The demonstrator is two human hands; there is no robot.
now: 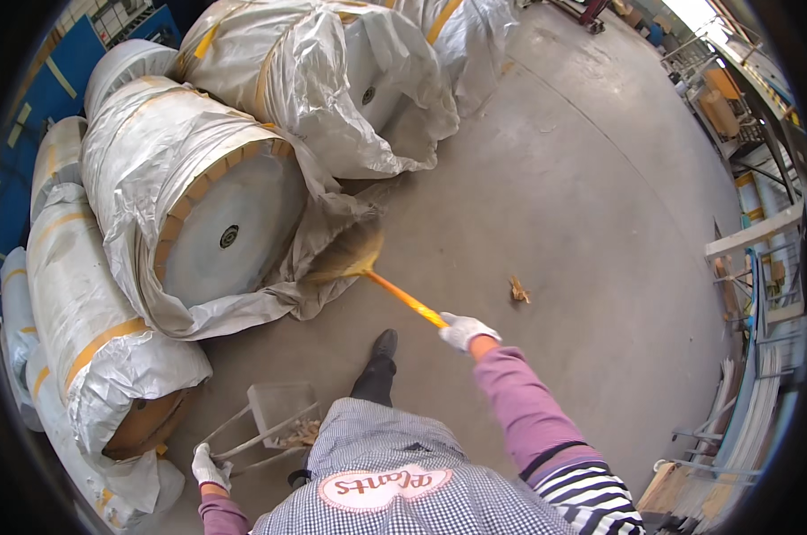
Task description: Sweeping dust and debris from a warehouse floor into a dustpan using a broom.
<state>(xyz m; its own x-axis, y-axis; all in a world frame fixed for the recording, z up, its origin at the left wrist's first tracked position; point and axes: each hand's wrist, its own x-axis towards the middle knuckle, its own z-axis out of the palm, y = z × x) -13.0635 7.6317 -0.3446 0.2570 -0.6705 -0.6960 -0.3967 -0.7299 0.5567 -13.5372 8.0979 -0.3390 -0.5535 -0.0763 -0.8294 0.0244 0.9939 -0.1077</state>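
My right hand (467,331), in a white glove, is closed round the orange handle of a broom (404,294). The broom's spread yellowish bristles touch the loose wrapping at the foot of a large roll (235,223). Low on the left, my left hand (211,467), gloved too, grips the frame handle of a dustpan (268,412). Its pale, box-like pan stands near the floor beside my leg, and light brown scraps (302,432) lie in it. A crumpled brown scrap (519,290) rests on the floor to the right of the broom.
Several big wrapped rolls (122,267) crowd the left and far left, with loose sheeting (318,169) hanging off some. Behind them stands a blue panel (73,49). Racks and long stacked strips (769,392) line the right side. Grey concrete floor (600,223) lies between.
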